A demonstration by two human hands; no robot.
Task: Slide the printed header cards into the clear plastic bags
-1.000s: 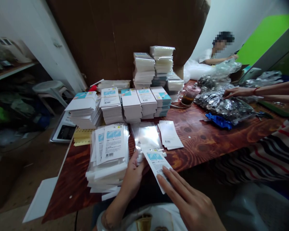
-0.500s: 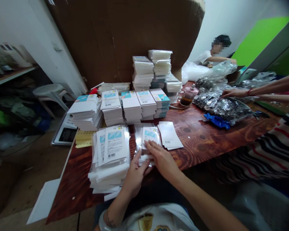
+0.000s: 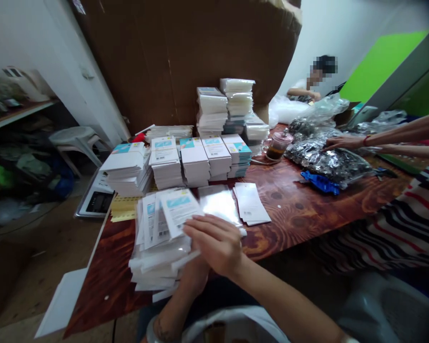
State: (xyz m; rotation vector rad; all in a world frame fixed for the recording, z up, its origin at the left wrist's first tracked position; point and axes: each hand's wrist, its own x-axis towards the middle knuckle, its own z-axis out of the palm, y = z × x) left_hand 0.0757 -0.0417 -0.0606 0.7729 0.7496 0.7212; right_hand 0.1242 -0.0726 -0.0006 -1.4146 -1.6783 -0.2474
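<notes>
A printed card in a clear sleeve lies tilted over the pile of sleeved cards on the left. My right hand is closed on the card's lower right edge, fingers pressed together with the thumb out of sight. Behind and below it is my left hand, close to the sleeve's bottom flap; its fingers are hidden. Just right of my hands lies an empty clear sleeve. Beyond that sits a small fanned stack of white cards.
Card stacks line the table's middle, with taller sleeve stacks behind. A lidded glass cup stands near a shiny plastic bag, where a co-worker's hand rests. A scale is at left. Another person sits at the back.
The sleeved card has moved left from in front of me onto the left pile, both hands shifting with it. An empty sleeve now shows where it lay.
</notes>
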